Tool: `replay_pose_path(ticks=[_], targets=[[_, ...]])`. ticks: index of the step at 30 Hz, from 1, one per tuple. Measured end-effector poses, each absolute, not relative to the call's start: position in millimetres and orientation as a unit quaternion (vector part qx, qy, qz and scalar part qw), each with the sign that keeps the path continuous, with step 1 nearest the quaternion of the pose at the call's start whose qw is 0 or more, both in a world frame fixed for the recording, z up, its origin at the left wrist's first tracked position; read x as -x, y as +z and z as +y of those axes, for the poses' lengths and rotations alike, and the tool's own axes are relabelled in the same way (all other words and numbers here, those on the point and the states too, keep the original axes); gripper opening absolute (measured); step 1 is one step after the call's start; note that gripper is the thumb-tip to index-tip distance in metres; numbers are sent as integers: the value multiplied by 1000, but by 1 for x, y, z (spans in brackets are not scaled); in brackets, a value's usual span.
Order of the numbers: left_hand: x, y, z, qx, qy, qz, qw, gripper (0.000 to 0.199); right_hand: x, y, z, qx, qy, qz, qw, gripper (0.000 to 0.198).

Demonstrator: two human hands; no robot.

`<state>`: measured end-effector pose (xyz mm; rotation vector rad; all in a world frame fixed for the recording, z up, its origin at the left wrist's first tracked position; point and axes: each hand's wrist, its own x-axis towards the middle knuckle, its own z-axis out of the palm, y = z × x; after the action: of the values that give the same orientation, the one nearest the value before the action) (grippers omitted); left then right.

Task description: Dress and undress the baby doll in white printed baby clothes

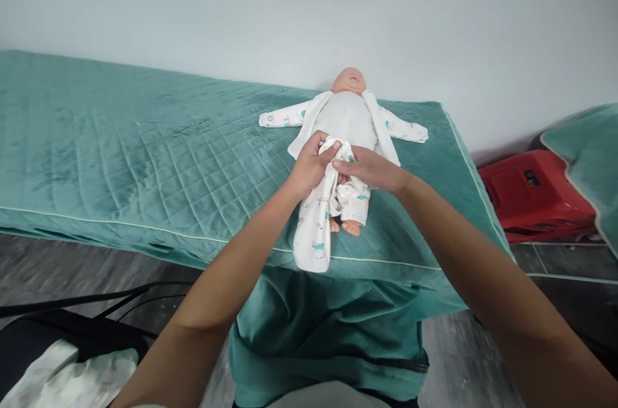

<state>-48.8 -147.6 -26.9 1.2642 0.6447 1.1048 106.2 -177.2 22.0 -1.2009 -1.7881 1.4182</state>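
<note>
A baby doll (349, 81) lies on its back on a green quilted bed cover, head toward the wall. Its white printed jacket (284, 116) is spread open around a plain white torso, sleeves stretched out to both sides. My left hand (311, 163) and my right hand (371, 167) meet over the doll's lower body, both closed on the gathered top of white printed baby pants (313, 235). One pant leg hangs long and flat toward the bed's front edge; the other part lies bunched above the doll's feet (350, 227). Whether the doll's legs are inside is hidden.
The green bed cover (145, 150) runs along a pale wall (241, 9). A red plastic stool or crate (535, 195) stands right of the bed, beside more green fabric (589, 163). At lower left, printed white cloth (87, 379) lies on a dark surface.
</note>
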Motion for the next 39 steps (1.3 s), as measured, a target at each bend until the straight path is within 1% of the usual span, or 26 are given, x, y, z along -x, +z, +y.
replay_pose_path(ticks=[2, 4, 7, 9, 11, 12, 14, 16, 19, 21, 22, 23, 26, 28, 33, 39], targets=[[49, -27, -145, -588, 500, 311, 554, 30, -104, 23, -180, 469, 481, -692, 266, 33], [55, -25, -144, -620, 488, 337, 514, 31, -105, 21, -181, 492, 463, -681, 280, 33], [68, -20, -147, -678, 396, 337, 520, 36, -110, 14, -180, 516, 487, -602, 367, 25], [77, -18, -150, -716, 322, 322, 529, 40, -112, 9, -179, 518, 489, -562, 421, 26], [82, -19, -153, -714, 292, 322, 549, 47, -112, 4, -179, 518, 477, -561, 434, 27], [83, -21, -154, -691, 303, 327, 569, 48, -111, 2, -179, 520, 470, -569, 430, 27], [82, -28, -155, -619, 359, 327, 617, 43, -108, 2, -181, 523, 453, -588, 418, 29], [78, -36, -153, -547, 422, 310, 653, 37, -106, 4, -183, 507, 456, -621, 388, 34], [73, -42, -150, -503, 467, 293, 666, 35, -106, 11, -186, 456, 495, -682, 286, 43], [71, -41, -151, -497, 476, 296, 663, 36, -108, 13, -186, 438, 516, -700, 228, 41], [70, -39, -153, -493, 479, 303, 660, 36, -109, 12, -185, 437, 517, -701, 224, 39], [70, -37, -157, -489, 482, 312, 657, 36, -110, 10, -184, 440, 509, -700, 239, 37], [69, -28, -178, -466, 473, 341, 666, 37, -114, 0, -182, 464, 435, -708, 306, 30], [69, -24, -197, -443, 459, 355, 683, 38, -115, -7, -182, 486, 373, -726, 312, 23], [70, -18, -243, -383, 457, 391, 701, 35, -112, -12, -184, 492, 282, -787, 242, 12], [62, -10, -285, -266, 502, 398, 720, 25, -107, -6, -185, 513, 193, -828, 117, 18]])
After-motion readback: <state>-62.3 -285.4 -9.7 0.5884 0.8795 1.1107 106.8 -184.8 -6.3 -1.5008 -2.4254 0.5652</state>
